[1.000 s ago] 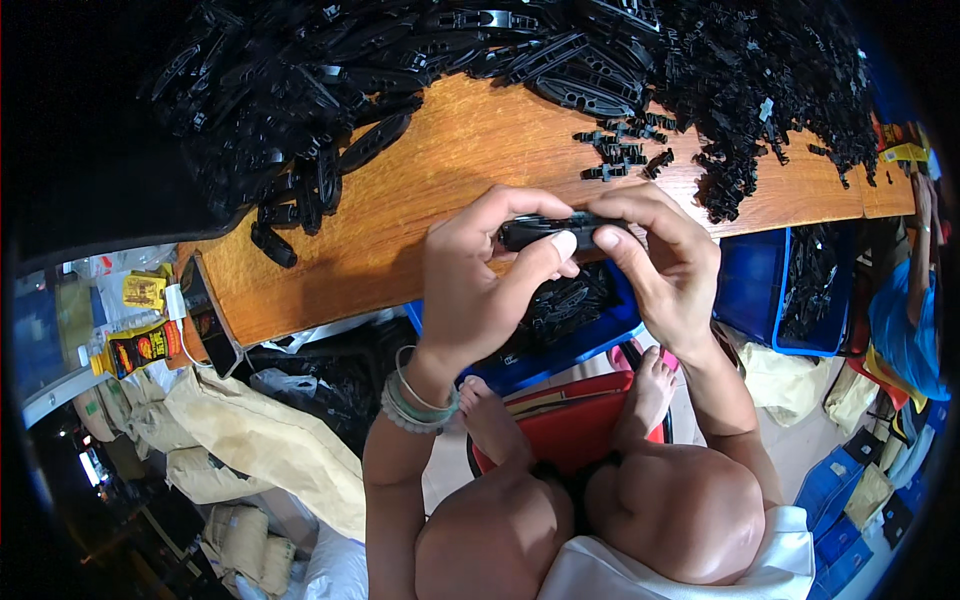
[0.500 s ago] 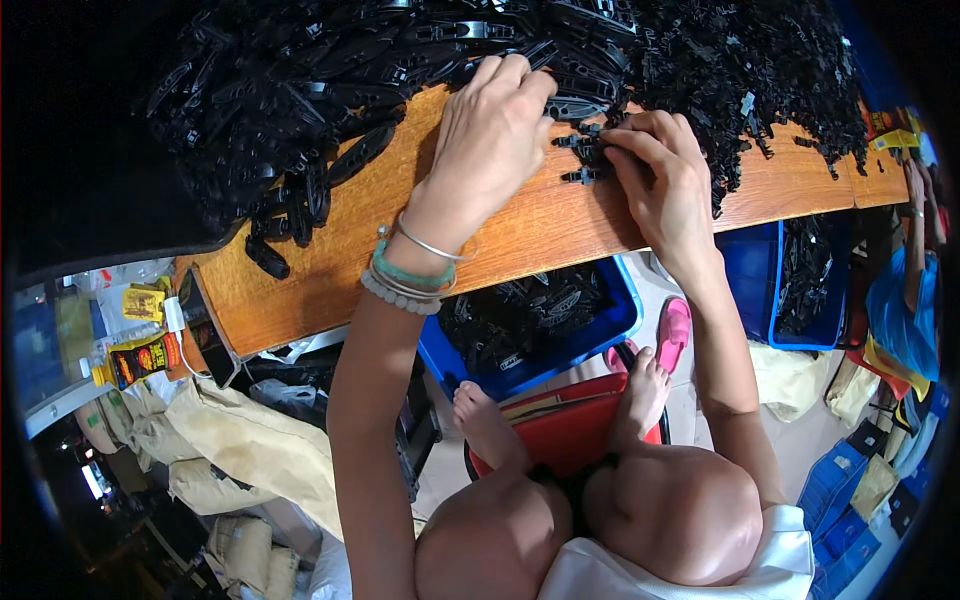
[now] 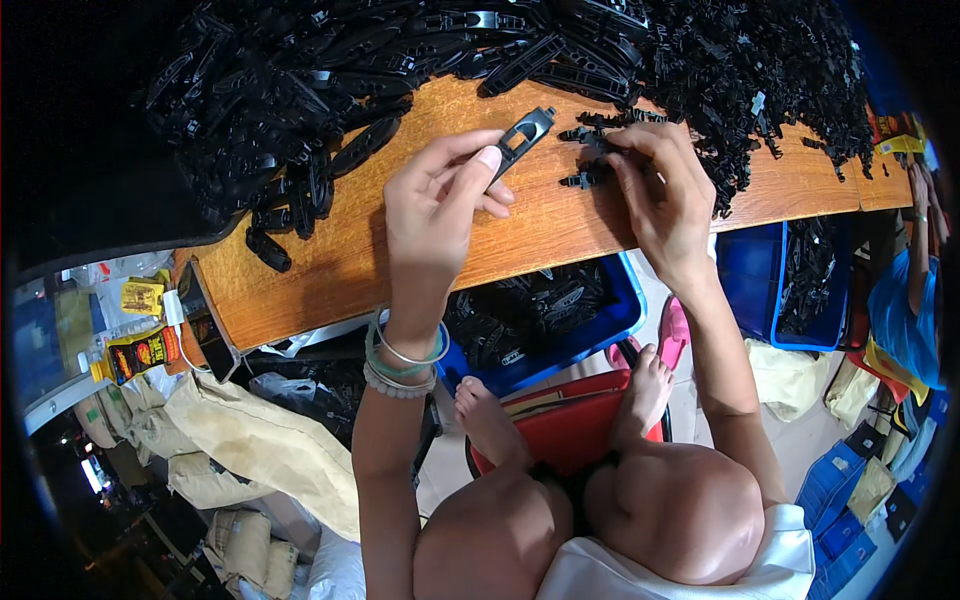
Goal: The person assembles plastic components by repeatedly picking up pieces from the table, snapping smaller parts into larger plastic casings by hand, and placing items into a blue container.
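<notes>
We see the left hand (image 3: 440, 200) with its thumb and fingers clamped on the near part of a long black clip (image 3: 523, 147), above the bare middle of the counter (image 3: 340, 250). The clip's long axis runs aslant, from near left to far right; its uncovered end, with a small nub, points far and right toward the small black pieces (image 3: 578, 181) lying on the counter. At those pieces we find the right hand (image 3: 670, 195), thumb and forefinger bent close to each other; we cannot tell whether they pinch one, since the fingers hide the spot. Beyond, we see a heap of long black parts (image 3: 400, 55) at the far left and a heap of tiny black parts (image 3: 745, 85) at the far right. Nearer to us than the counter's edge, a blue tub (image 3: 628, 322) holds more black parts, with a pink slipper (image 3: 675, 330) on the floor just to its right.
</notes>
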### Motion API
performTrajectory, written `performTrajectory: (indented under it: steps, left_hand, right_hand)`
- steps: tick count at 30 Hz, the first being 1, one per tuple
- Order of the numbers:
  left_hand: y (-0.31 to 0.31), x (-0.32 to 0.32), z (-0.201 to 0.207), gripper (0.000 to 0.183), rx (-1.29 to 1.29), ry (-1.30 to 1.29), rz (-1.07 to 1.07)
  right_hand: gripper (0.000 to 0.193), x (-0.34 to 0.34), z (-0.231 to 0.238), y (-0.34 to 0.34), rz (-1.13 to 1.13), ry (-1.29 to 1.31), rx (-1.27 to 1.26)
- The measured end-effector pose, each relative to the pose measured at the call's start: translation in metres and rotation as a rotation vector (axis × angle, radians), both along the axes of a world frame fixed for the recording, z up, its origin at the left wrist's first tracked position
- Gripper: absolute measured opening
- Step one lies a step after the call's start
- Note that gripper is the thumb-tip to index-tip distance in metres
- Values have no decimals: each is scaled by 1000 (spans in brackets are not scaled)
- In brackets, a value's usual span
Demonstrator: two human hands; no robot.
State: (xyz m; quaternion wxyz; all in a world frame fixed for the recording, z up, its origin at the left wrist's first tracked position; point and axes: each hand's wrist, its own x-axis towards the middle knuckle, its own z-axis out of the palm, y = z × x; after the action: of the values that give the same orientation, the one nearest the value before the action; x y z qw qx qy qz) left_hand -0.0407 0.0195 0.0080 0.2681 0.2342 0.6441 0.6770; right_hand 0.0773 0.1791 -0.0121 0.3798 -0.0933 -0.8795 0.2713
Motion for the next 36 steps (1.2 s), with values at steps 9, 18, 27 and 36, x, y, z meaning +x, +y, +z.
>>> performTrajectory:
  steps: [9,18,27,36]
  left_hand:
    - [4,39,-2,15,138,-103,95]
    - [-7,35,4,38,159,-173,-157]
    - [-12,32,12,25,58,-176,-118]
    - [-18,31,20,20,28,55,-86]
  right_hand:
    - [16,-2,22,-34,87,131,-706]
    - [16,5,35,-36,290,-27,-594]
    - [25,7,30,-36,272,41,-173]
    - [23,6,32,-32,252,-48,-287]
